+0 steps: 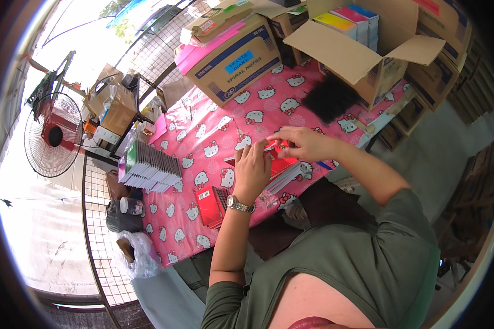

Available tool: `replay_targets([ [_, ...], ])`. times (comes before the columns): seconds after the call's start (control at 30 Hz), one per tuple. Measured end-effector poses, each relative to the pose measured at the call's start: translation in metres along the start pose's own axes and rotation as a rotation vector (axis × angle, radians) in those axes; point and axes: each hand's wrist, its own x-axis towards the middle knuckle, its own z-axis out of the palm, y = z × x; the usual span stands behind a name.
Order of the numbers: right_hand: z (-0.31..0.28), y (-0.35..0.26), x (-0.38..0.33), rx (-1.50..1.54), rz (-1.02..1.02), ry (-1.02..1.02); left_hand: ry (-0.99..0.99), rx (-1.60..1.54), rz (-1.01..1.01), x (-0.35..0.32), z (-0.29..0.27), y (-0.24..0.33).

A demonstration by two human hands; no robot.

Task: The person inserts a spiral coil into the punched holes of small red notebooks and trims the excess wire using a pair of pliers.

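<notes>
Two hands are working a small red item over the pink cartoon-cat tablecloth.

The left hand and right hand are pinching the small red item between their fingertips, just above a red notebook lying on the cloth. Left of that notebook, another red notebook is resting; farther left, a row of notebooks is standing.

A stationery stall or packing spot, shown by cartons of notebooks, a stack of pads, a patterned pink tablecloth, wire mesh and a fan.
</notes>
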Motion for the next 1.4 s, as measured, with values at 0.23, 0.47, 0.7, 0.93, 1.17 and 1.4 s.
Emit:
replay_targets([
  [0.23, 0.014, 0.008, 0.002, -0.317, -0.261, 0.184, 0.007, 0.066, 0.064, -0.001, -0.001, 0.002],
  [0.47, -0.016, 0.111, 0.066, 0.741, 0.36, 0.206, 0.036, -0.028, 0.017, -0.005, 0.002, -0.003],
  [0.7, 0.1, 0.208, 0.067, -0.601, 0.321, 0.209, 0.026, -0.022, -0.017, -0.004, -0.004, -0.001],
  [0.93, 0.076, 0.227, 0.054, -0.756, 0.052, 0.114, 0.01, -0.055, 0.028, -0.004, -0.002, -0.004],
  [1.17, -0.017, 0.089, 0.054, 0.303, 0.182, 0.055, 0.073, -0.096, -0.046, -0.007, 0.005, -0.008],
  [1.4, -0.007, 0.006, 0.008, -0.203, -0.182, 0.148, 0.085, -0.05, -0.039, 0.005, 0.011, 0.001],
])
